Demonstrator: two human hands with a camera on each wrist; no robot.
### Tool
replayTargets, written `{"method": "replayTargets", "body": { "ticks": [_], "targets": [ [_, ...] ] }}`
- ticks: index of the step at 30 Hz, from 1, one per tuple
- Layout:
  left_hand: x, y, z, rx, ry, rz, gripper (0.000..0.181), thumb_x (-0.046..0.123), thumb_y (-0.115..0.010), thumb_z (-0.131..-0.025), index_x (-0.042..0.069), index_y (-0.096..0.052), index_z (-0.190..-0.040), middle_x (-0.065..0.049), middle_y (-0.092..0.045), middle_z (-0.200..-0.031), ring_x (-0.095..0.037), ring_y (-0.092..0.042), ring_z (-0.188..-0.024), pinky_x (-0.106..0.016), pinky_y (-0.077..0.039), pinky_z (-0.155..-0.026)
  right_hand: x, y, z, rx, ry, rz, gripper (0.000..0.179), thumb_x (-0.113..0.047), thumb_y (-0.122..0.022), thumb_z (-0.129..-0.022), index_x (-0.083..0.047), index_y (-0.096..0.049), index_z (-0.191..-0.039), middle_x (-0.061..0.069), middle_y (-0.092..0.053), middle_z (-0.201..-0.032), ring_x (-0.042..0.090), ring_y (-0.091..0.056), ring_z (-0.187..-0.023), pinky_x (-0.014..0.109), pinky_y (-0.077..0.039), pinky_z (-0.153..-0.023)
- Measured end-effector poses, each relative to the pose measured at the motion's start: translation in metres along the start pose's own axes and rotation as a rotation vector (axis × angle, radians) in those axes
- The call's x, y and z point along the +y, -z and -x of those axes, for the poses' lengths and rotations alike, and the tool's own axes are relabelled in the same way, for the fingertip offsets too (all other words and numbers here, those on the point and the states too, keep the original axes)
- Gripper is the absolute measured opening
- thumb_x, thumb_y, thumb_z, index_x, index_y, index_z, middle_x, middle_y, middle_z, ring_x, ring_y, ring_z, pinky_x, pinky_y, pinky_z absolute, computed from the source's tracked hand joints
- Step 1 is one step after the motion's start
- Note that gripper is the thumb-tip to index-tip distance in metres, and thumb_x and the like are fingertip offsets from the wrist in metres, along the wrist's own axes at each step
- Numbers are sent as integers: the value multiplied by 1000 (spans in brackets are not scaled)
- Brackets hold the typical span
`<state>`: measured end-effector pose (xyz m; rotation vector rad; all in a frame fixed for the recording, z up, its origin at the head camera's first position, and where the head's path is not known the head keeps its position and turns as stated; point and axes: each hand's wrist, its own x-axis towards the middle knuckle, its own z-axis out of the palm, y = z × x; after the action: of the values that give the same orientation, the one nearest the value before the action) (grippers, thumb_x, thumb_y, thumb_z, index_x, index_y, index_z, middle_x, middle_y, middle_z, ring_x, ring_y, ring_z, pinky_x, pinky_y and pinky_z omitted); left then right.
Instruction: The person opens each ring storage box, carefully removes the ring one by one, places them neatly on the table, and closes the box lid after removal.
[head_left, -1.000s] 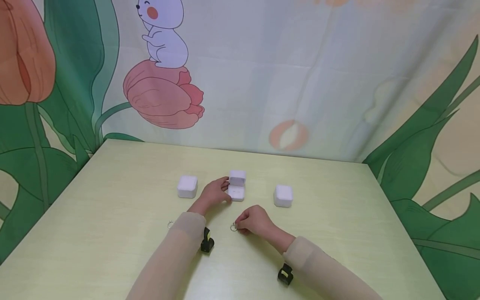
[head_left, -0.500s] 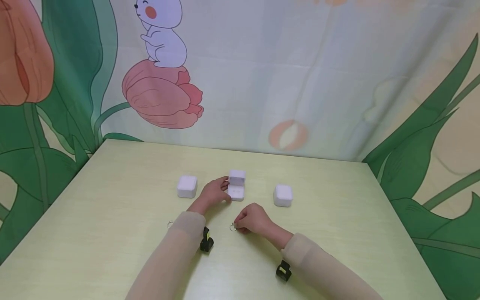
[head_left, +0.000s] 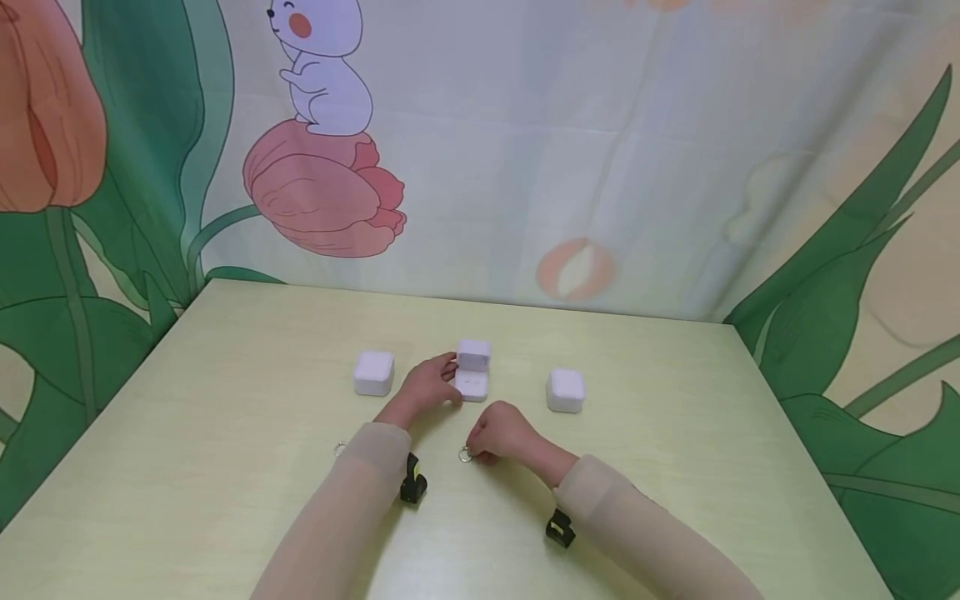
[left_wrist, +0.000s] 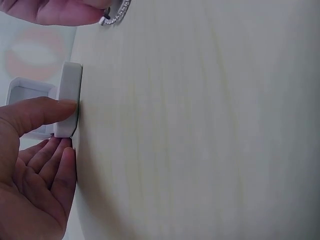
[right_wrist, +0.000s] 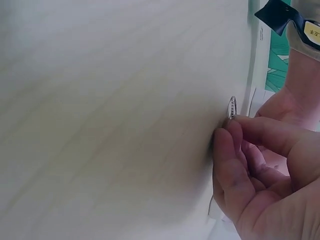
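Note:
A white ring box [head_left: 472, 385] stands with its lid raised near the middle of the table. My left hand [head_left: 427, 386] holds it from the left; in the left wrist view the thumb [left_wrist: 47, 112] lies on the box's base and the other fingers are at its side. Between thumb and fingertips, my right hand [head_left: 504, 432] pinches a silver ring [head_left: 465, 454] just in front of the box. Small stones along the band of the ring [right_wrist: 232, 107] show in the right wrist view. A second ring [head_left: 340, 448] lies beside my left sleeve, partly hidden by it.
One closed white box [head_left: 373, 372] sits left of my left hand, and another closed white box [head_left: 566, 390] is to the right of the open one. The pale table [head_left: 675, 433] ends at a printed curtain [head_left: 480, 167] behind.
My right wrist and forearm have shifted slightly up and to the left, while the pinched ring stays almost in place. The left hand and the open box look unmoved.

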<state>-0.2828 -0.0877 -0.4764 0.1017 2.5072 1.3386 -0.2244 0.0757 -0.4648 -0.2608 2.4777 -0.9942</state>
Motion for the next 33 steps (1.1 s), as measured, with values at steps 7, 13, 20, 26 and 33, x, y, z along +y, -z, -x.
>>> {"method": "replayTargets", "body": {
  "ticks": [7, 13, 20, 26, 33],
  "targets": [
    [0, 0, 0, -5, -8, 25, 90, -4, -71, -77, -6, -30, -157, -21, -47, -157, -31, -48, -147, -39, -39, -123, -3, 1, 1, 31, 39, 80, 8, 0, -75, -79, 0, -78, -72, -4, -61, -53, 4, -53, -47, 16, -47, -48],
    [0, 1, 1, -5, -9, 12, 90, -4, -71, -77, -6, -30, -157, -20, -46, -158, -31, -47, -147, -39, -38, -124, -3, -1, 2, 59, 48, 112, 9, -2, -76, -80, -1, -77, -71, -6, -57, -52, 4, -50, -48, 14, -40, -48],
    [3, 2, 4, -9, -7, 2, 91, -3, -72, -76, -5, -31, -157, -20, -46, -158, -31, -47, -147, -39, -38, -124, -2, -5, 7, 104, 102, 157, 9, -4, -77, -81, -2, -77, -72, -3, -63, -58, 5, -46, -51, 15, -35, -49],
    [-12, 0, -12, -14, -37, 12, 93, 1, -76, -73, -4, -35, -156, -18, -51, -155, -27, -53, -143, -34, -44, -119, -1, -5, 6, 97, 97, 140, 8, -4, -77, -81, -2, -78, -73, -1, -65, -58, 5, -46, -50, 15, -35, -48],
    [-4, 1, -4, -12, 1, 19, 92, -1, -75, -76, -3, -32, -158, -18, -49, -157, -29, -49, -146, -39, -39, -123, 3, -3, 3, 74, 73, 84, 7, -4, -77, -82, 0, -80, -76, 7, -73, -65, 5, -51, -48, 15, -42, -47]
  ]
}}
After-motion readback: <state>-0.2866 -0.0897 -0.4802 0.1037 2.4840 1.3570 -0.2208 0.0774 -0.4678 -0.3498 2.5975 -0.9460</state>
